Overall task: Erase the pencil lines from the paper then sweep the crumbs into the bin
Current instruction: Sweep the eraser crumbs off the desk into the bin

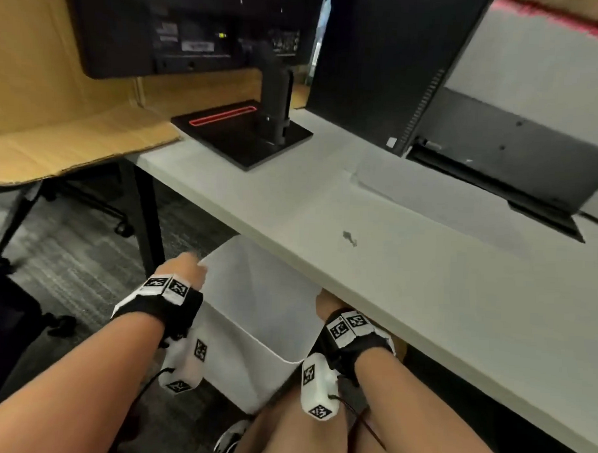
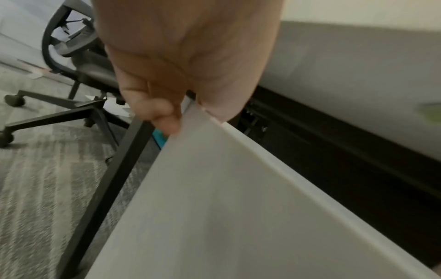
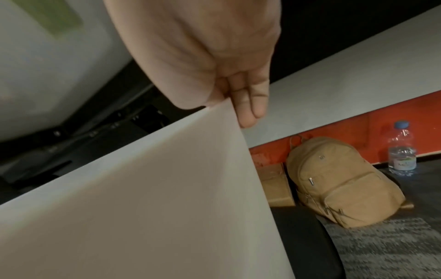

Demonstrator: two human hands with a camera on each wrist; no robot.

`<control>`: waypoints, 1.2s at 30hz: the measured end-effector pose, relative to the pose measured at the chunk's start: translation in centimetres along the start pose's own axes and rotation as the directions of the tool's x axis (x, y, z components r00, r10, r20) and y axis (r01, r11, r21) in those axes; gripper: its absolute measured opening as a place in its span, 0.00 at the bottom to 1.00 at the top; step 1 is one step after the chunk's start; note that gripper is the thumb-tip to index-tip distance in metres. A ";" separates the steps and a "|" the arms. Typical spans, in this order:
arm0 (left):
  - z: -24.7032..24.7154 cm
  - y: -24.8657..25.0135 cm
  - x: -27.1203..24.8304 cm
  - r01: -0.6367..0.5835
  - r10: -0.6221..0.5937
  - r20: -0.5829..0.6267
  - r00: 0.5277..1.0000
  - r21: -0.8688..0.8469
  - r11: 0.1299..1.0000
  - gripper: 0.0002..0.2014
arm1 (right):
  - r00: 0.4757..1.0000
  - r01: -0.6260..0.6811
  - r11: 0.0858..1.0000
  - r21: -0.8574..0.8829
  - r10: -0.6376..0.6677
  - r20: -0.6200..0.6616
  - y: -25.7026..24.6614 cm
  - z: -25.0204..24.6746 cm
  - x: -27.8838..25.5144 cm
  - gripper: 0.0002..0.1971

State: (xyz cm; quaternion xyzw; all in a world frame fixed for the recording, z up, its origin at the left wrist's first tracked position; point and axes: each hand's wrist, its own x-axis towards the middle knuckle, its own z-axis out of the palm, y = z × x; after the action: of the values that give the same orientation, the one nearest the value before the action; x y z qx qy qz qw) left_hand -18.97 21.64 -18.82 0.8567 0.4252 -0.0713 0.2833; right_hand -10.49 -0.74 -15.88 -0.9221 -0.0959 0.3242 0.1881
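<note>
Below the front edge of the white surface (image 1: 409, 265), the person holds the paper (image 1: 253, 293) over a white bin (image 1: 250, 371) standing on the carpet. The left hand (image 1: 182, 269) pinches the sheet's corner at ten o'clock, fingers (image 2: 164, 120) curled under and thumb on top. The right hand (image 1: 328, 304), at three o'clock and partly tucked beneath the surface, pinches the opposite corner between thumb and straight fingers (image 3: 250, 105). A small dark smudge of crumbs (image 1: 350, 237) lies on the surface at one o'clock from the paper.
</note>
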 end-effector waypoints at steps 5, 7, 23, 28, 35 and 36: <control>-1.7 1.9 -2.2 -0.100 0.100 -0.038 0.994 0.017 0.995 0.14 | 0.999 -0.005 0.999 -0.032 0.003 -0.042 1.4 -1.3 -2.4 0.21; -2.1 2.6 -3.3 -0.104 0.109 -0.076 0.991 0.068 0.992 0.14 | 0.996 -0.033 0.998 -0.055 0.028 -0.085 1.9 -1.3 -3.2 0.21; -1.7 5.0 -8.3 -0.161 0.186 -0.088 0.979 0.232 0.959 0.13 | 0.937 0.344 0.936 -0.080 -0.348 -0.043 -4.6 -4.6 -12.4 0.12; -1.7 5.0 -8.1 -0.177 0.201 -0.082 0.976 0.237 0.955 0.13 | 0.826 0.427 0.901 0.078 -0.353 -0.440 -5.2 -9.9 -12.0 0.17; -2.5 4.6 -7.3 -0.184 0.203 -0.065 0.977 0.224 0.957 0.13 | 0.960 0.075 0.991 -0.111 -0.102 -0.261 -2.9 -11.3 -9.7 0.34; -2.5 4.5 -7.2 -0.185 0.203 -0.064 0.977 0.219 0.958 0.13 | 0.958 0.054 0.991 -0.122 -0.086 -0.275 -2.8 -10.8 -9.1 0.33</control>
State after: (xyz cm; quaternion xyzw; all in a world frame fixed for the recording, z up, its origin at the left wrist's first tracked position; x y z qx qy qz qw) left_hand -20.32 15.93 -12.22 0.9218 0.3406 -0.0514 0.1776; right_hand -10.83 -4.04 -1.85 -0.9638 -0.1192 0.1778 0.1588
